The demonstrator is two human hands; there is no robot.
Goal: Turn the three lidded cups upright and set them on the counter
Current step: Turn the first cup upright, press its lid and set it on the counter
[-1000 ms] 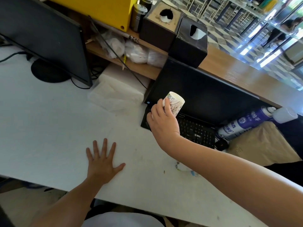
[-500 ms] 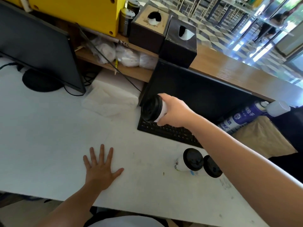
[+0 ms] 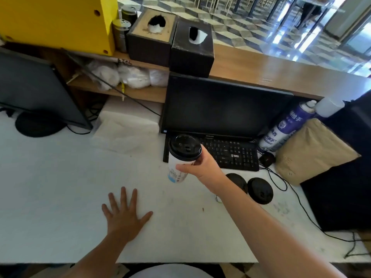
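Note:
My right hand (image 3: 201, 167) grips a white paper cup with a black lid (image 3: 183, 155), held upright, lid on top, just in front of the keyboard's left end; its base is at or just above the white counter (image 3: 50, 177). Two more cups lie on their sides to the right, only their black lids showing: one (image 3: 239, 181) partly hidden behind my right forearm, the other (image 3: 260, 190) beside it. My left hand (image 3: 124, 215) rests flat on the counter, fingers spread, holding nothing.
A black keyboard (image 3: 226, 155) and monitor (image 3: 222, 109) stand behind the cups. A purple spray can (image 3: 285, 125), a mouse (image 3: 266, 158) and a brown paper bag (image 3: 311, 151) sit at the right. A second monitor (image 3: 38, 93) is at the left, cables trail right.
My right hand turned the cup from bottom-up through sideways to lid-up and lowered it toward the counter. My left hand stayed flat.

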